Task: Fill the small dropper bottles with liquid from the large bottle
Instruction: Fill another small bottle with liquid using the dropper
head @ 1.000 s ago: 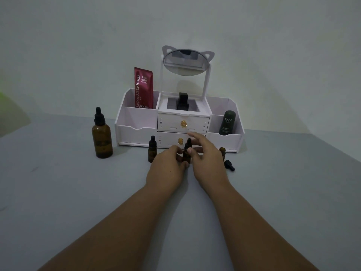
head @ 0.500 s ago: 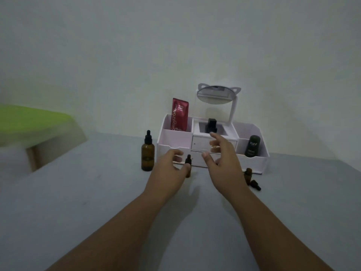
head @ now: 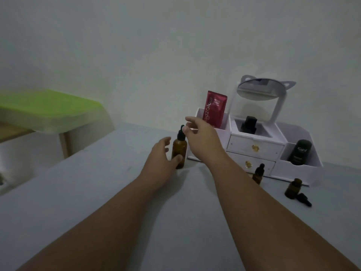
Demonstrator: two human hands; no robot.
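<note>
Large bottle (head: 179, 151) now sits between both open hands, left hand (head: 162, 155) and right hand (head: 203, 137), which have left the small bottles; "Kahf" tube (head: 300, 152) is legible.

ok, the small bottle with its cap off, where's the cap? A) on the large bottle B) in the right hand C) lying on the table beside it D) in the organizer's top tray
C: the open small bottle stands uncapped, and its dropper cap lies on the table right next to it.

The left hand (head: 163, 153) hides the large bottle's (head: 179, 151) lower left side.
</note>
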